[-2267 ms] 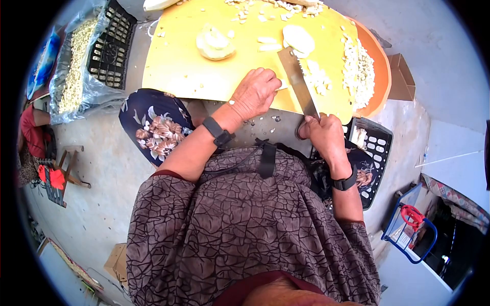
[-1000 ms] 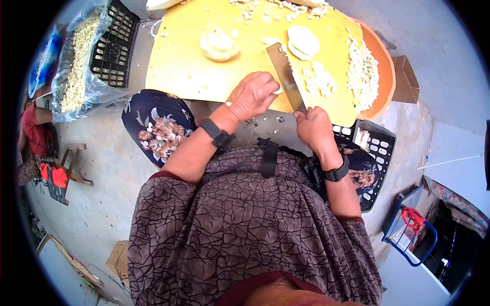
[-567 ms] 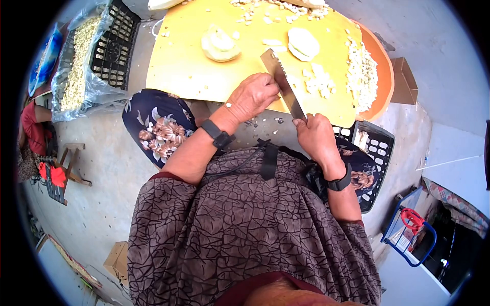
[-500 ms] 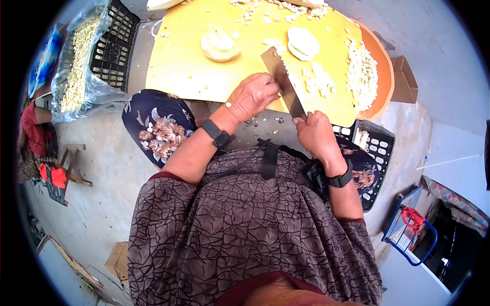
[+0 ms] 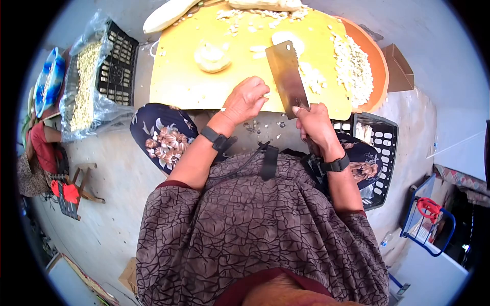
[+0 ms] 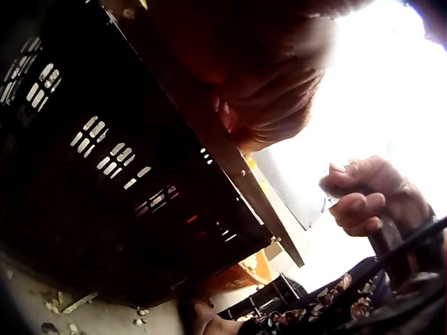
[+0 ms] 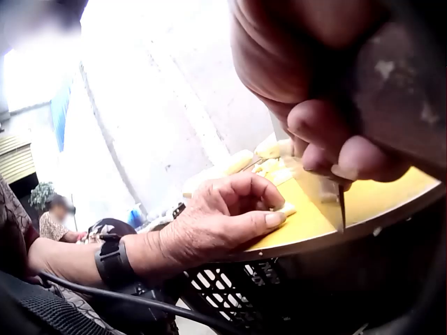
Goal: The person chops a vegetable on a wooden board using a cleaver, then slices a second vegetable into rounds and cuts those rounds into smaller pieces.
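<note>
The right hand (image 5: 315,125) grips the handle of a broad cleaver (image 5: 288,74), whose blade stands over the front part of the yellow board (image 5: 178,76). Left of the blade, at the board's front edge, the left hand (image 5: 245,99) has curled fingers. In the right wrist view that hand (image 7: 223,216) pinches a small pale piece (image 7: 288,209) between thumb and fingers. A gap separates blade and left hand. A pale round chunk (image 5: 212,57) lies on the board's left, another (image 5: 288,42) beyond the blade. Diced pieces (image 5: 312,77) lie right of the blade.
An orange basin (image 5: 380,76) beside a heap of diced pieces (image 5: 353,71) borders the board's right. Long pale pieces (image 5: 171,14) lie at the back. Black crates (image 5: 118,66) flank the board, the left one beside a plastic bag of bits (image 5: 84,86). Another person (image 5: 43,145) is at far left.
The cleaver has come away from the left hand toward the right, its broad face now turned more to the head camera. The left hand stays near the front edge. The head view has shifted.
</note>
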Demonstrator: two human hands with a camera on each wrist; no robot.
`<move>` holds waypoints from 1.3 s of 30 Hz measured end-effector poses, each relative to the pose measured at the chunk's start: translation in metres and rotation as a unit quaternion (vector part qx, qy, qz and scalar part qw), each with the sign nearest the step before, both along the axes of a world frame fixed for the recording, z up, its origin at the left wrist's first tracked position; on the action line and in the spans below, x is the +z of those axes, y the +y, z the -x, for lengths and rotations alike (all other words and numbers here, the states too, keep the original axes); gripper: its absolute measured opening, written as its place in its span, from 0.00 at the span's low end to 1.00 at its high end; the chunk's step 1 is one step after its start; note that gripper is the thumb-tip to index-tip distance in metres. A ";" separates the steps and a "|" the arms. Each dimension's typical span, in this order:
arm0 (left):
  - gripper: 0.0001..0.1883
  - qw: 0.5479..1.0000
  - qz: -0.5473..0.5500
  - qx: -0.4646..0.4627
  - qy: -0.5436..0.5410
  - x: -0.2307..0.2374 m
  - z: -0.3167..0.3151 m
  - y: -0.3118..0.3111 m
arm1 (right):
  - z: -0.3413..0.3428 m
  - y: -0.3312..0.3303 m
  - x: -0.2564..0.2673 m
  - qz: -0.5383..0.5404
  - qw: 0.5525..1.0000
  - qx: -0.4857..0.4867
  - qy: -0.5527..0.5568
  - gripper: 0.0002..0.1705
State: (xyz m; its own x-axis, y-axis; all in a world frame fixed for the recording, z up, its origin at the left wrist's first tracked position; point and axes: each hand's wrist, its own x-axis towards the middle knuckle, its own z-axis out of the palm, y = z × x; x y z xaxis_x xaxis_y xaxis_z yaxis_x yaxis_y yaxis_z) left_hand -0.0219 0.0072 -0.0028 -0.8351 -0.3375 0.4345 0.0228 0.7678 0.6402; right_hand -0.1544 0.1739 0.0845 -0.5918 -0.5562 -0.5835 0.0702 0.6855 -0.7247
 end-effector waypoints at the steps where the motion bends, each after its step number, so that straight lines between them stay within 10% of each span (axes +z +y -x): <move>1: 0.08 1.000 0.004 0.001 -0.004 0.000 0.001 0.000 | 0.002 0.005 0.002 0.005 1.000 -0.001 0.000 0.20; 18: 0.15 0.991 -0.131 0.023 -0.008 0.013 0.049 -0.005 | 0.007 0.059 0.008 0.113 0.991 -0.055 -0.036 0.13; 29: 0.19 0.961 0.189 0.163 -0.122 0.024 0.040 -0.057 | 0.005 0.053 -0.016 0.033 0.992 0.044 -0.111 0.15; 39: 0.15 0.944 0.189 0.154 -0.223 0.017 0.058 -0.056 | 0.026 0.050 -0.014 -0.006 1.000 -0.016 -0.014 0.15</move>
State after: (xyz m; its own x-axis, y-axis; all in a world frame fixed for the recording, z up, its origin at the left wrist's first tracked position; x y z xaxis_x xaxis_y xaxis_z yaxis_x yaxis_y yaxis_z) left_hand -0.0796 -0.0489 0.0142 -0.8504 -0.4862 0.2010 -0.4467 0.8691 0.2125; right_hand -0.1801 0.2242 0.0704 -0.5925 -0.5302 -0.6065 0.1123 0.6912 -0.7139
